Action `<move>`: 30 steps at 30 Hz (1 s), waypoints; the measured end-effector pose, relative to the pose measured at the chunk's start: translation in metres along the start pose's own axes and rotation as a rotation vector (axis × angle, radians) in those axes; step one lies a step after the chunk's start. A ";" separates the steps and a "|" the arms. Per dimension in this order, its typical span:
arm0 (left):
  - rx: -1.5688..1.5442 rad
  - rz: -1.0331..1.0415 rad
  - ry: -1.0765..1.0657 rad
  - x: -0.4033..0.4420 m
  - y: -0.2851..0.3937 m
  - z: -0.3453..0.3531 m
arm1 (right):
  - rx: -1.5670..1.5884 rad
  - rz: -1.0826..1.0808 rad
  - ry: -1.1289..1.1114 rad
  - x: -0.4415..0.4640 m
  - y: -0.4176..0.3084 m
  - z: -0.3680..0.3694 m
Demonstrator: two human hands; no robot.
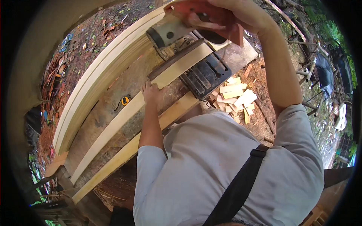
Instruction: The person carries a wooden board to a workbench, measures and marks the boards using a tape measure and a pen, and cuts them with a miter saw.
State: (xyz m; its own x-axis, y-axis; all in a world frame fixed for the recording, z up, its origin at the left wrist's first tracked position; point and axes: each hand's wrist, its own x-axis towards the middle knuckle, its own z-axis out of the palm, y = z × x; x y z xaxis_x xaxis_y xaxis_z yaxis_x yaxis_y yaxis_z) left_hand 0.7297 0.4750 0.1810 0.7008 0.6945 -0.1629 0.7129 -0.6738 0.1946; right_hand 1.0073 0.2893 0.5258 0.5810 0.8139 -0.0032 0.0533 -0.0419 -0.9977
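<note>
My right hand (245, 15) is wrapped around the handle of a red power saw (188, 9) with a grey motor housing, raised at the top of the view. Its blade cannot be made out. Below it lies a black slotted metal saw base (207, 77). A long pale wooden board (113, 128) runs from the lower left up across that base, alongside a dark wooden strip (177, 58). My left hand (151, 93) grips the board near the strip's left end, its fingers partly hidden.
A stack of long pale boards (94, 84) lines the table's far side. Another board (132, 146) lies nearest my body. A yellow-and-black tape measure (125, 101) sits on the worn tabletop (128, 83). Short wood offcuts (237, 96) are piled on the ground at right.
</note>
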 end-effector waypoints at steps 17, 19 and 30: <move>0.046 0.012 0.039 0.000 -0.004 0.019 | 0.255 0.071 0.959 -0.010 0.266 -0.270; 0.028 -0.038 0.063 -0.004 0.009 0.012 | 0.461 0.342 0.787 -0.016 0.348 -0.253; -0.327 -0.290 0.337 -0.085 0.068 0.053 | 0.488 0.785 0.269 0.075 0.398 -0.141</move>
State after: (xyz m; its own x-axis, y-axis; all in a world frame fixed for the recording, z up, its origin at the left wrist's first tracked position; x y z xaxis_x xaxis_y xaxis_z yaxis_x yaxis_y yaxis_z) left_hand 0.7198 0.3570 0.1564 0.3919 0.9185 0.0535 0.7926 -0.3666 0.4872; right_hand 1.1868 0.2515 0.1376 0.4771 0.4942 -0.7267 -0.7385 -0.2227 -0.6364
